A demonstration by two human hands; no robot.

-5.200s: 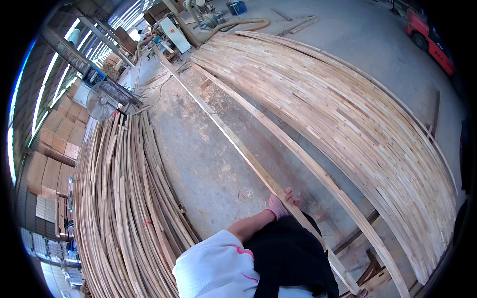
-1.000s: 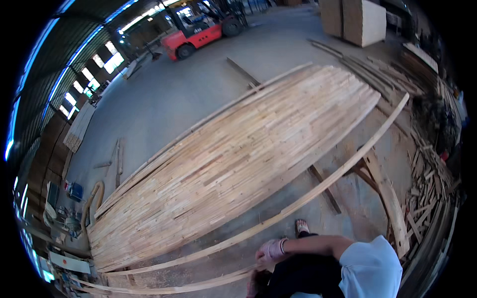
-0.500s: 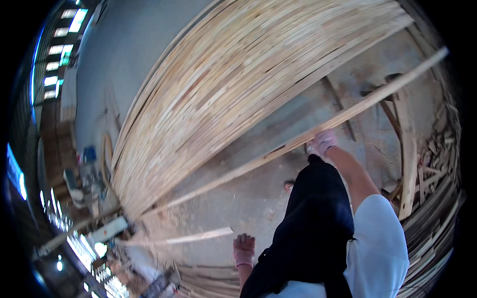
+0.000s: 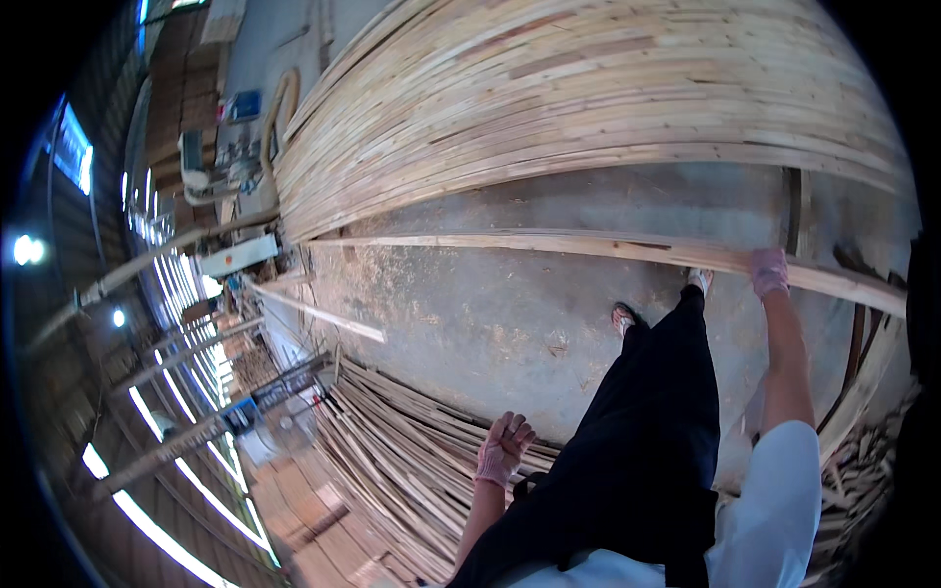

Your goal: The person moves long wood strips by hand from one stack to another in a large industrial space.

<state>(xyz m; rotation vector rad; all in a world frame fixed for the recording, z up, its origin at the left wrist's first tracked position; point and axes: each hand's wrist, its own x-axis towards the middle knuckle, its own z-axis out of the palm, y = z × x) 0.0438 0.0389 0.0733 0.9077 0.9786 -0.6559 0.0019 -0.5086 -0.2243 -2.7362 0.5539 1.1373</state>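
Note:
A long, narrow wooden board point(image 4: 549, 242) stretches across the view, from the far left to the right side. My right hand point(image 4: 768, 271), in a pink work glove, is closed round it towards its right end. The board runs beside the near edge of a wide layer of long wooden strips point(image 4: 588, 88), with a gap between them that widens to the right. My left hand point(image 4: 504, 449), also gloved, hangs at my left side with loosely bent fingers apart and nothing in it. Thin wooden strips point(image 4: 412, 441) lie heaped beyond it.
A shorter strip point(image 4: 333, 321) lies on the dusty concrete floor point(image 4: 470, 323) at the left. Wood scraps point(image 4: 863, 470) are piled at the lower right. A machine with a hose point(image 4: 270, 137) and stacked brown blocks point(image 4: 186, 88) stand at the far left. My sandalled feet are below the board.
My view has turned, and the board now lies more level across it. My right hand still holds it, now farther right in the picture. My left hand's fingers have loosened.

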